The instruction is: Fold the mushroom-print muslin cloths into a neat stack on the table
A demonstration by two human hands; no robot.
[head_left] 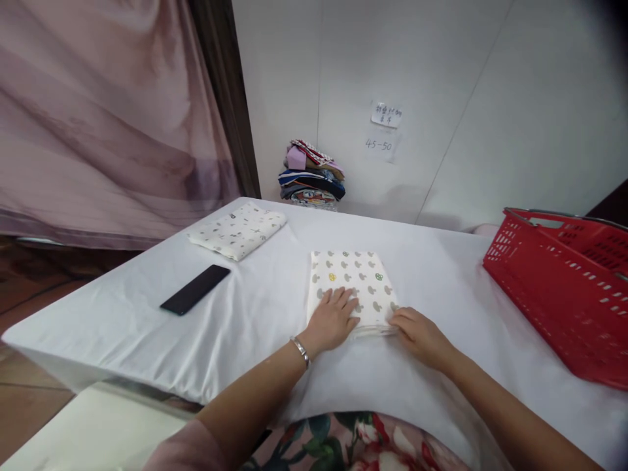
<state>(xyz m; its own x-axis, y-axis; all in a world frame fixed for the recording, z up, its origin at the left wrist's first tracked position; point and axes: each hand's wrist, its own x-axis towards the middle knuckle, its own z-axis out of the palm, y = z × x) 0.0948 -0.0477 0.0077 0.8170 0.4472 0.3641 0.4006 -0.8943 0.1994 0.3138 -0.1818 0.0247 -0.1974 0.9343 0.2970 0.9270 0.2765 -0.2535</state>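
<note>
Folded cloth on the worktop, before a labelled wall
Left hand lies flat on it, gripping nothing; right hand pinches its near right corner. Lower paper note reads "45-50"; upper paper note bears handwritten Chinese characters.

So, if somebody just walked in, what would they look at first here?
Probably the red basket, bright against the white tablecloth at the right edge of the picture. Next, perhaps the folded cloth near the middle, where the left hand lies on top and the right hand touches the near right corner. The big pink curtain at upper left stands out too.
</note>
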